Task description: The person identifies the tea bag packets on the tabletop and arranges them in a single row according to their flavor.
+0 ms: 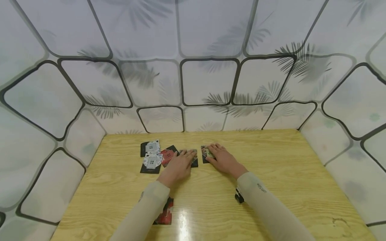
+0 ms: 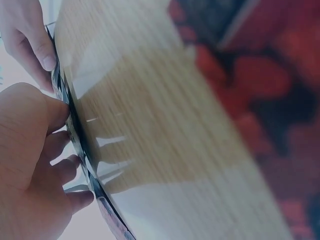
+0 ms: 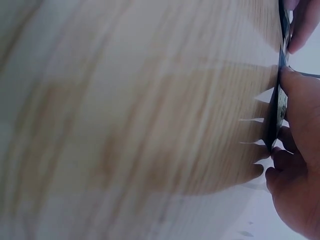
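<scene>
My left hand point(image 1: 178, 169) rests with extended fingers on a flat dark card with a printed picture point(image 1: 194, 160), partly covering it. Just right of it, my right hand point(image 1: 223, 160) lies over another dark printed card point(image 1: 205, 154), its fingers reaching across the top. A narrow gap of table separates these two cards. Beside the left hand is a black card with a red print point(image 1: 167, 155). In the left wrist view, the left fingers point(image 2: 62, 170) touch a thin card seen edge-on. The right wrist view shows the right hand point(image 3: 297, 150) against its thin card.
Two black cards with silver-white prints, an upper one point(image 1: 152, 146) and a lower one point(image 1: 151, 162), lie at the left. A red and black card point(image 1: 165, 214) is partly under the left sleeve. A small black item point(image 1: 239, 196) shows beside the right sleeve. Patterned fabric walls point(image 1: 208, 83) enclose the wooden table point(image 1: 286, 167).
</scene>
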`<action>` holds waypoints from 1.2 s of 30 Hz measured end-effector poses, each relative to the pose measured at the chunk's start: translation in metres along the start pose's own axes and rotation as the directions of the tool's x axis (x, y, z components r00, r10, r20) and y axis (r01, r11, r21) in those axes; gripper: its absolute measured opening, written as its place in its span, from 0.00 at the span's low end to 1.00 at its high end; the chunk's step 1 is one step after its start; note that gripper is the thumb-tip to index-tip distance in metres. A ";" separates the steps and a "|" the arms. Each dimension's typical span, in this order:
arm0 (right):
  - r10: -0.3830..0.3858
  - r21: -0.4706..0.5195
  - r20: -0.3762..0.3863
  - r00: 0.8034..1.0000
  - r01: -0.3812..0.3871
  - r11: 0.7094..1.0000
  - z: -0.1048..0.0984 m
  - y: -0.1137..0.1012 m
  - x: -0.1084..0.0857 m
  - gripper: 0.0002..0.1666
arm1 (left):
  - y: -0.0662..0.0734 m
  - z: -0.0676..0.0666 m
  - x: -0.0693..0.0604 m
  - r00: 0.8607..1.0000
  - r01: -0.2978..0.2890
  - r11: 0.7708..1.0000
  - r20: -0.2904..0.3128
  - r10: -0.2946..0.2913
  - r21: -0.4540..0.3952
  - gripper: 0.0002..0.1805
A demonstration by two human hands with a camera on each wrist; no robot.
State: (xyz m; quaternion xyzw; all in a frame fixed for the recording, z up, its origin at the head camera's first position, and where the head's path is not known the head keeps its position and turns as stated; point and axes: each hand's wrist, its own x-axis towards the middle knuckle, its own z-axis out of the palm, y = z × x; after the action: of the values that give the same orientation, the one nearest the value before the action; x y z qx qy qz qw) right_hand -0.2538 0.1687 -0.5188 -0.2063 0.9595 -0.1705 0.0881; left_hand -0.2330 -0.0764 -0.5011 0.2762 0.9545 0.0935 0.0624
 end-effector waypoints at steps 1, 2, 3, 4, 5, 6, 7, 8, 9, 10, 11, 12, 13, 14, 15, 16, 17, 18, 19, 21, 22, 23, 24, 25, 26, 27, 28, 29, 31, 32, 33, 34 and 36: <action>-0.003 0.003 -0.002 1.000 0.003 1.000 0.000 0.000 0.000 0.40 | -0.001 0.000 0.001 1.000 -0.001 1.000 -0.003 0.001 0.000 0.28; -0.007 0.009 -0.005 1.000 0.007 1.000 0.000 0.000 0.000 0.40 | -0.001 0.000 0.002 1.000 -0.001 1.000 -0.003 0.001 -0.003 0.28; -0.008 0.014 -0.007 1.000 0.008 1.000 0.000 -0.001 0.000 0.40 | -0.002 0.001 0.002 1.000 -0.004 1.000 -0.005 0.004 -0.009 0.28; -0.008 0.017 -0.009 1.000 0.008 1.000 0.000 -0.001 0.000 0.40 | -0.002 0.001 0.003 1.000 -0.006 1.000 -0.007 0.006 -0.017 0.28; -0.008 0.020 -0.010 1.000 0.008 1.000 0.000 -0.001 0.000 0.40 | -0.002 0.001 0.004 1.000 -0.008 1.000 -0.010 0.008 -0.025 0.28; -0.007 0.024 -0.012 1.000 0.008 1.000 0.000 -0.001 0.000 0.40 | -0.003 0.001 0.005 1.000 -0.010 0.999 -0.012 0.010 -0.033 0.28; -0.006 0.024 -0.011 1.000 0.007 1.000 -0.001 -0.001 0.000 0.40 | -0.003 0.001 0.006 1.000 -0.010 0.999 -0.015 0.010 -0.039 0.27; -0.006 0.024 -0.009 1.000 0.006 1.000 -0.001 -0.001 0.001 0.40 | -0.003 0.001 0.007 1.000 -0.010 0.999 -0.016 0.010 -0.044 0.27; -0.007 0.027 -0.008 1.000 0.007 1.000 -0.001 -0.001 0.001 0.40 | -0.003 0.001 0.008 1.000 -0.010 0.999 -0.018 0.009 -0.047 0.27; -0.006 0.029 -0.005 1.000 0.006 1.000 -0.001 -0.002 0.001 0.40 | -0.003 0.001 0.008 1.000 -0.009 0.999 -0.019 0.008 -0.048 0.27; -0.007 0.032 -0.004 1.000 0.007 0.999 -0.001 -0.002 0.001 0.40 | -0.003 0.001 0.009 1.000 -0.007 0.999 -0.017 0.006 -0.047 0.27; -0.008 0.033 -0.002 1.000 0.008 0.999 -0.002 -0.002 0.001 0.40 | -0.003 0.002 0.010 1.000 -0.005 0.999 -0.016 0.004 -0.047 0.27; -0.009 0.034 -0.001 1.000 0.009 0.999 -0.002 -0.003 0.001 0.39 | -0.003 0.002 0.010 1.000 -0.004 0.999 -0.013 0.003 -0.046 0.27; -0.010 0.037 -0.002 1.000 0.010 0.999 -0.002 -0.003 0.000 0.39 | -0.003 0.002 0.010 1.000 -0.005 0.999 -0.013 0.004 -0.046 0.27; -0.010 0.036 -0.003 1.000 0.010 0.999 -0.002 -0.004 0.000 0.39 | -0.003 0.002 0.011 1.000 -0.006 0.999 -0.014 0.006 -0.046 0.27; -0.010 0.034 -0.003 1.000 0.010 0.999 -0.003 -0.004 0.000 0.39 | -0.002 0.002 0.011 1.000 -0.009 0.999 -0.015 0.008 -0.046 0.27; -0.011 0.029 -0.003 1.000 0.011 1.000 -0.003 -0.004 -0.001 0.39 | -0.002 0.001 0.011 1.000 -0.010 0.999 -0.016 0.010 -0.048 0.27; -0.010 0.023 -0.004 1.000 0.010 1.000 -0.004 -0.004 -0.001 0.39 | -0.002 0.001 0.011 1.000 -0.014 0.999 -0.019 0.013 -0.048 0.27; -0.007 0.019 -0.005 1.000 0.007 1.000 -0.004 -0.003 -0.002 0.39 | -0.002 0.001 0.012 1.000 -0.017 0.999 -0.023 0.015 -0.051 0.27; -0.001 -0.002 -0.005 1.000 0.001 1.000 -0.005 -0.001 -0.003 0.40 | -0.001 0.000 0.012 0.999 -0.017 0.998 -0.028 0.016 -0.055 0.27; 0.004 -0.011 -0.004 1.000 -0.004 1.000 -0.006 0.001 -0.004 0.40 | -0.001 0.001 0.012 1.000 -0.015 0.998 -0.028 0.013 -0.058 0.27; 0.010 -0.023 -0.002 1.000 -0.010 1.000 -0.006 0.004 -0.005 0.40 | -0.001 0.001 0.013 1.000 -0.014 0.998 -0.028 0.012 -0.059 0.27; 0.017 -0.032 0.000 1.000 -0.017 0.999 -0.007 0.006 -0.006 0.41 | -0.001 0.001 0.013 1.000 -0.013 0.998 -0.028 0.012 -0.058 0.27; 0.019 -0.044 -0.003 1.000 -0.019 0.999 -0.007 0.009 -0.007 0.40 | -0.002 0.002 0.013 1.000 -0.011 0.998 -0.027 0.010 -0.057 0.27; 0.019 -0.055 -0.006 1.000 -0.020 0.998 -0.008 0.012 -0.008 0.40 | -0.002 0.002 0.013 1.000 -0.010 0.998 -0.028 0.009 -0.056 0.28; 0.024 -0.061 -0.005 1.000 -0.024 0.998 -0.008 0.015 -0.010 0.40 | -0.002 0.003 0.014 1.000 -0.011 0.998 -0.028 0.009 -0.054 0.28; 0.027 -0.065 -0.005 1.000 -0.027 0.998 -0.009 0.018 -0.011 0.40 | -0.002 0.003 0.014 1.000 -0.011 0.998 -0.030 0.010 -0.055 0.28; 0.029 -0.068 -0.007 1.000 -0.029 0.997 -0.009 0.022 -0.013 0.40 | -0.002 0.003 0.013 1.000 -0.011 0.998 -0.029 0.010 -0.054 0.28; 0.029 -0.071 -0.014 0.999 -0.029 0.997 -0.009 0.028 -0.016 0.40 | -0.001 0.003 0.013 0.999 -0.012 0.999 -0.032 0.010 -0.053 0.28; 0.030 -0.069 -0.014 0.999 -0.031 0.997 -0.010 0.030 -0.017 0.40 | -0.001 0.003 0.013 0.999 -0.013 0.998 -0.034 0.012 -0.054 0.27; 0.032 -0.066 -0.016 0.999 -0.033 0.997 -0.010 0.033 -0.019 0.40 | -0.001 0.002 0.013 0.999 -0.015 0.998 -0.037 0.013 -0.055 0.27; 0.031 -0.061 -0.021 0.999 -0.032 0.998 -0.011 0.035 -0.020 0.40 | -0.001 0.002 0.013 0.999 -0.016 0.998 -0.039 0.014 -0.056 0.27; 0.029 -0.052 -0.027 0.999 -0.031 0.998 -0.012 0.038 -0.023 0.40 | 0.000 0.002 0.012 0.999 -0.017 0.998 -0.043 0.014 -0.062 0.27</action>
State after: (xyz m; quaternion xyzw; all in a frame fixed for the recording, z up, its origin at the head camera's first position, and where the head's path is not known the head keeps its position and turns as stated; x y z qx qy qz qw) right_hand -0.2500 0.2144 -0.5193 -0.1919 0.9676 -0.1469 0.0724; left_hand -0.2432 -0.0695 -0.5035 0.2795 0.9500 0.1297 0.0498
